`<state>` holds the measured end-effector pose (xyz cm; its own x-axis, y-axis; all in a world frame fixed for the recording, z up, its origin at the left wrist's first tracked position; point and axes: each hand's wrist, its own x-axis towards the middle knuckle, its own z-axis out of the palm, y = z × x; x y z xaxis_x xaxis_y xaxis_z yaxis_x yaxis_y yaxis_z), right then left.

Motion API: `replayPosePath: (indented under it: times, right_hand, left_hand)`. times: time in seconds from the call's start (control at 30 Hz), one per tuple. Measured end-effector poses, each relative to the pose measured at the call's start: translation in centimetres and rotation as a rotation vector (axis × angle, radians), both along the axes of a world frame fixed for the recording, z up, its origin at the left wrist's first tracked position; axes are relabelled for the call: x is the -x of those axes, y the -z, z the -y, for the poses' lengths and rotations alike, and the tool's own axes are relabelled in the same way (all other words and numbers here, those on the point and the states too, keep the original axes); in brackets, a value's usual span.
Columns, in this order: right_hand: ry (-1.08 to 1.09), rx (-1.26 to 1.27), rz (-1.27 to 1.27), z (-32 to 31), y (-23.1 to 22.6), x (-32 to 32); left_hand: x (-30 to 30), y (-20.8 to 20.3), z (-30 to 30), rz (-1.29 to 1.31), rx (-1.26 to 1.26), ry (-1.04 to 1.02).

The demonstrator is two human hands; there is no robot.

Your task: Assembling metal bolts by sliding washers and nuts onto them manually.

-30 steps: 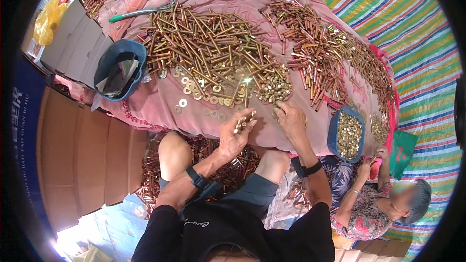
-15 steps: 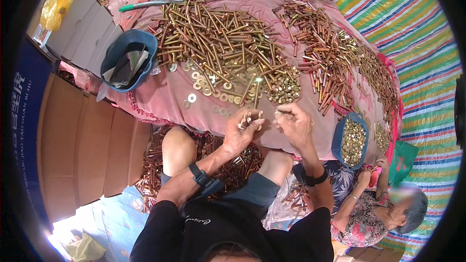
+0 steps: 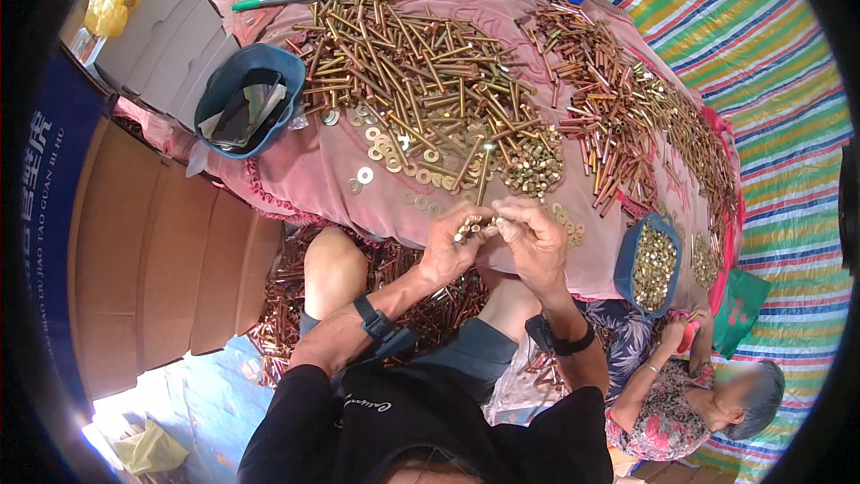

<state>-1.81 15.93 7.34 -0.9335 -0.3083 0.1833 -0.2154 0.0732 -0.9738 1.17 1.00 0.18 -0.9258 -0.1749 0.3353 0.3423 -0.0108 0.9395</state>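
My left hand (image 3: pixel 451 246) is closed around several long brass-coloured bolts (image 3: pixel 483 181). Their shafts point away from me over the cloth, and their near ends show among my fingers. Right beside it, my right hand (image 3: pixel 540 246) has thumb and fingertips pinched together at the bolt ends. Whatever those fingertips hold is too small and hidden to make out. Just beyond the hands lie flat washers (image 3: pixel 423 177) and a heap of nuts (image 3: pixel 536 168). Behind them spreads a large pile of bolts (image 3: pixel 394 63) on the pink cloth (image 3: pixel 313 166).
A blue basin (image 3: pixel 291 108) with dark flat things stands left; a smaller blue tub (image 3: pixel 627 255) of nuts stands right. Another bolt pile (image 3: pixel 618 108) covers the right side. A green-handled tool (image 3: pixel 287 1) lies far left. Cardboard boxes (image 3: pixel 134 242) line my left. A person (image 3: pixel 672 403) sits at lower right.
My right hand has moved left and now meets the bolt ends at my left hand. The whole view has shifted slightly. My left hand still grips the bolts.
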Motion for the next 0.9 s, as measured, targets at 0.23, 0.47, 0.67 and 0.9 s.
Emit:
replayPosePath:
  times: [0.23,0.47,0.67,0.9]
  right_hand:
    - [-0.018,-0.385,-0.466,0.8,-2.0,0.6]
    - [0.055,-0.315,-0.112,0.0,-0.7,0.2]
    - [0.024,-0.425,-0.153,0.0,-2.1,0.0]
    - [-0.046,-0.474,-0.277,0.0,-3.3,0.4]
  left_hand:
    - [-0.4,-0.1,0.4,0.135,-0.08,0.095]
    - [-0.1,-0.1,0.1,0.068,-0.088,0.091]
    - [-0.2,0.1,0.6,0.098,-0.05,0.157]
    - [-0.3,0.9,0.0,0.09,-0.114,0.133]
